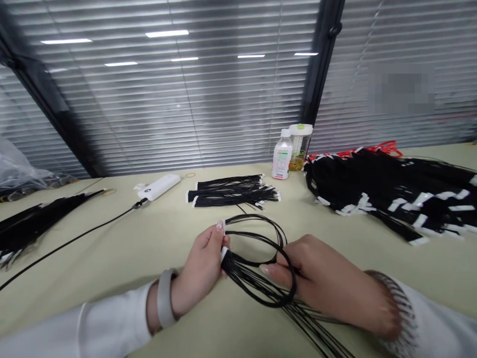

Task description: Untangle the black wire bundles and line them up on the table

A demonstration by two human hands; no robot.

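The cords [244,273] lie looped on the table [149,238] just in front of me, between my hands. My left hand [201,271] pinches their white-tagged ends between thumb and fingers, and my right hand [331,288], fingers curled, grips the right side of the loop, with loose lengths trailing off near and right. I judge I'm midway through coiling this bundle, and the next turn calls for a firm pinch so no strand slips; farther off lie a small stack [231,191], a bottle [282,155] and, right, a big pile [391,194].
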